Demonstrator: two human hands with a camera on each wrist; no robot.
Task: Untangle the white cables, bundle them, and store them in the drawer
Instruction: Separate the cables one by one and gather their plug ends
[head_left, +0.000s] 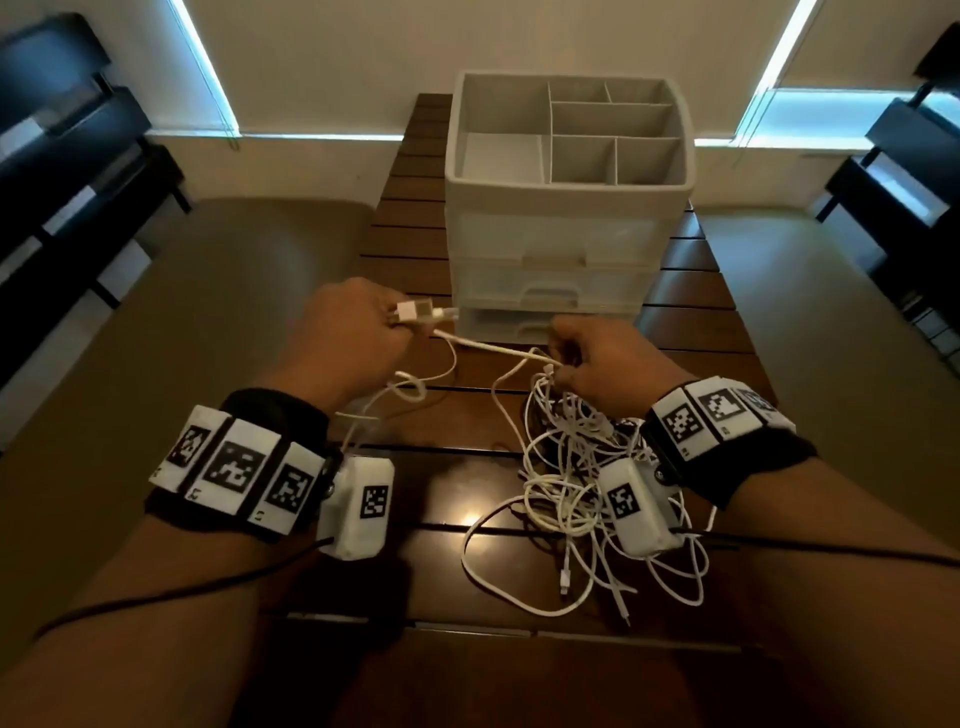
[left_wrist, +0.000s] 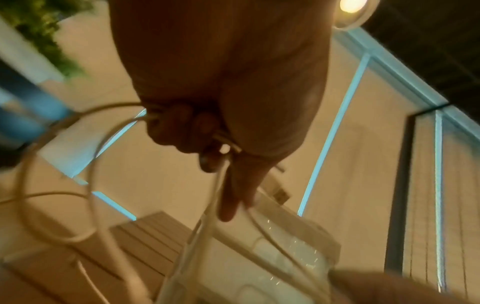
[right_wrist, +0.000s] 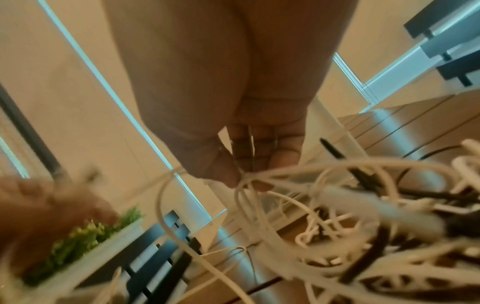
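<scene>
A tangle of white cables (head_left: 566, 483) lies on the dark slatted table (head_left: 447, 499), under and in front of my right wrist. My left hand (head_left: 358, 332) grips one white cable near its white charger plug (head_left: 421, 312), with loops hanging below it. That cable (head_left: 493, 349) runs taut across to my right hand (head_left: 587, 358), which pinches strands lifted from the tangle (right_wrist: 337, 205). In the left wrist view my curled fingers (left_wrist: 187, 131) hold the cable (left_wrist: 218, 185). The right wrist view shows thumb and fingertips (right_wrist: 228, 176) pinching white strands.
A white plastic drawer unit (head_left: 561, 208) stands at the table's far end, its drawers shut and an open divided tray on top. Dark chairs (head_left: 67, 171) stand at both sides. A planter with green leaves (right_wrist: 85, 242) shows in the right wrist view.
</scene>
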